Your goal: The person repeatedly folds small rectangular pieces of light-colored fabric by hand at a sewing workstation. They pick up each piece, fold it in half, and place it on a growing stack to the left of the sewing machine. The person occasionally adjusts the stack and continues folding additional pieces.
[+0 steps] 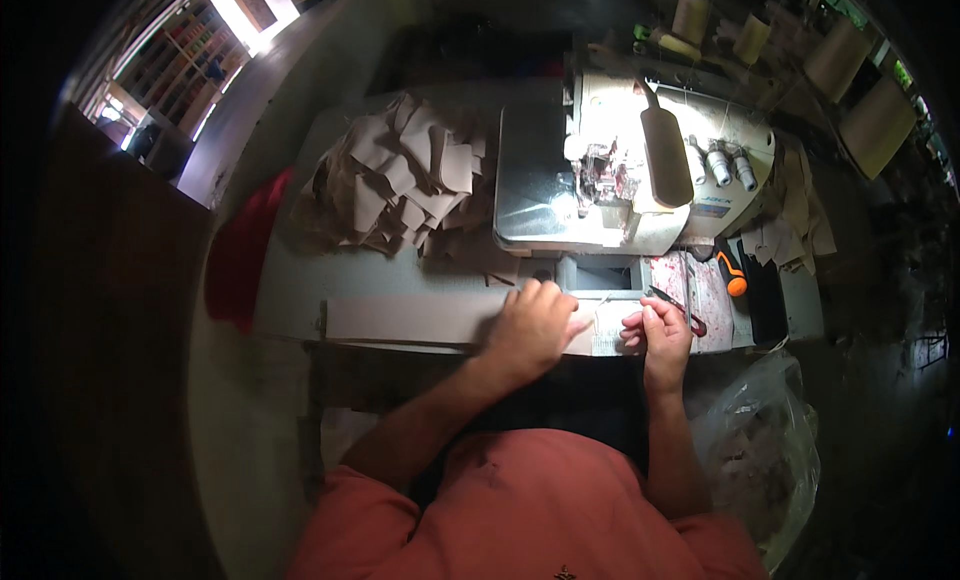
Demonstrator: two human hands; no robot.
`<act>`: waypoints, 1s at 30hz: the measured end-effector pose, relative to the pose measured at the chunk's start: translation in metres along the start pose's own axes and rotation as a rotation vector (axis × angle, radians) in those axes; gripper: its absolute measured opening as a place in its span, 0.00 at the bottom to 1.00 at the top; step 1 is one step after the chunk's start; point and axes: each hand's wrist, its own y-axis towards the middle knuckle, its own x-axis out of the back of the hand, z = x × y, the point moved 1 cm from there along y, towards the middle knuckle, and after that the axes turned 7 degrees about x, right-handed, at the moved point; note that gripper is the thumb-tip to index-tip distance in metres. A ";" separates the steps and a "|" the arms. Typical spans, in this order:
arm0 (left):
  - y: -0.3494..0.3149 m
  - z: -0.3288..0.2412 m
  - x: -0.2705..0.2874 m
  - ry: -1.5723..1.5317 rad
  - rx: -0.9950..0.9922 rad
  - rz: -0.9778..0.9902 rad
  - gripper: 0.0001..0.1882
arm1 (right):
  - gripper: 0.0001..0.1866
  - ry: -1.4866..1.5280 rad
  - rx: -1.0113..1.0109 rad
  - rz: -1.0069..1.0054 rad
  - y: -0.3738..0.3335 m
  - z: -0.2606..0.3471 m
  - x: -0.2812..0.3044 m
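Note:
My left hand [534, 325] lies over a long beige fabric strip [415, 318] along the table's front edge. Its fingers are bent, with the thumb against the pale cloth; part of the grip is hidden and slightly blurred. To the right, my right hand [662, 332] is raised with fingers curled and thumb and forefinger close together; anything between them is too small to make out. Thread snips [698, 326] with a red handle and dark blade show right behind it; I cannot tell whether the hand touches them. Beyond both hands stands a white sewing machine [630, 195], its lamp lit.
Beige fabric pieces [405, 175] form a heap at the back left. An orange-and-black tool [735, 275] lies right of the machine, near more cloth scraps [785, 235]. A clear plastic bag [765, 450] hangs below the table at right. Thread cones [840, 60] stand far right.

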 end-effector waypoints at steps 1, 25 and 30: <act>-0.009 -0.005 -0.021 0.137 0.102 -0.002 0.04 | 0.09 -0.009 0.020 0.002 -0.001 0.003 -0.001; -0.035 0.009 -0.017 -0.597 0.188 -0.332 0.05 | 0.08 -0.139 -0.171 0.334 0.004 0.026 -0.064; -0.079 0.021 0.013 -1.662 0.699 -0.157 0.14 | 0.06 0.056 -0.147 0.289 -0.002 0.067 -0.086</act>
